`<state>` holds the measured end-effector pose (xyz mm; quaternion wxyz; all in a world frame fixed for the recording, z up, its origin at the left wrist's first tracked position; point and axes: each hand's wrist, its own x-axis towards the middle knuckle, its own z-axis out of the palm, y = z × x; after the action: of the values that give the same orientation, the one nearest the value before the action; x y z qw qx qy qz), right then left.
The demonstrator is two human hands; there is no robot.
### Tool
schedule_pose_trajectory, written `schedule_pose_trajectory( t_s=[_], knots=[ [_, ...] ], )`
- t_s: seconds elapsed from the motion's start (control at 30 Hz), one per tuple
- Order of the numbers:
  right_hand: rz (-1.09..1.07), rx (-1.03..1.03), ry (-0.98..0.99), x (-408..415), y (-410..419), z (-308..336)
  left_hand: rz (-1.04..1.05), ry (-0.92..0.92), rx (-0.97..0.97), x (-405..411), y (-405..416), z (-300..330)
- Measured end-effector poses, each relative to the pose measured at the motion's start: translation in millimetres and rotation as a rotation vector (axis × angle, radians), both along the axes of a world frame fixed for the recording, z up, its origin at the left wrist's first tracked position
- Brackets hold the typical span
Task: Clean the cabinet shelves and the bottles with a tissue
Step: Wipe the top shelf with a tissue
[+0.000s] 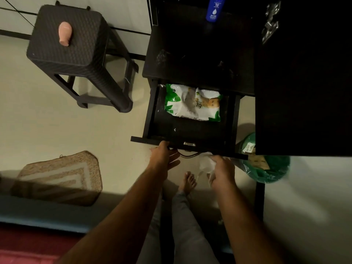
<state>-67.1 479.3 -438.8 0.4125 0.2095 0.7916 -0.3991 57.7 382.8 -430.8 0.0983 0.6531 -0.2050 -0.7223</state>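
Observation:
A dark cabinet [200, 60] stands ahead with its drawer [152, 113] pulled out. A white and green wipes pack [192, 103] lies in the drawer. My left hand [163, 157] rests against the drawer's front edge with its fingers straight below it, near the metal handle [188, 154]. My right hand [222, 173] grips a crumpled white tissue [206, 162] just below the drawer front. On the shelf above stands a blue Nivea bottle [214, 9]. A pink bottle [64, 33] lies on a dark woven stool [66, 50] at the left.
A green bin [270, 168] with a plastic liner sits right of the drawer, partly under the open cabinet door [304, 82]. A beige mat [61, 176] lies on the floor at left. My bare foot [187, 181] is below the drawer.

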Motion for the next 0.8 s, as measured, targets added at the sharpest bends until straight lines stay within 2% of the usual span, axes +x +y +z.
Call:
schedule_pose_trajectory(
  t_s=[0.17, 0.6, 0.8],
  knots=[
    [-0.082, -0.095, 0.003, -19.1, -29.3, -5.0, -0.006, 0.017, -0.022, -22.3, -32.0, 1.9],
    [-0.119, -0.245, 0.091, -83.6, -116.9, -18.5, -0.1, 0.097, -0.155, -81.3, -117.5, -2.6],
    [0.057, -0.315, 0.105, -103.1, -142.0, -18.0, -0.121, 0.104, -0.196, -101.9, -141.4, -7.5]
  ],
)
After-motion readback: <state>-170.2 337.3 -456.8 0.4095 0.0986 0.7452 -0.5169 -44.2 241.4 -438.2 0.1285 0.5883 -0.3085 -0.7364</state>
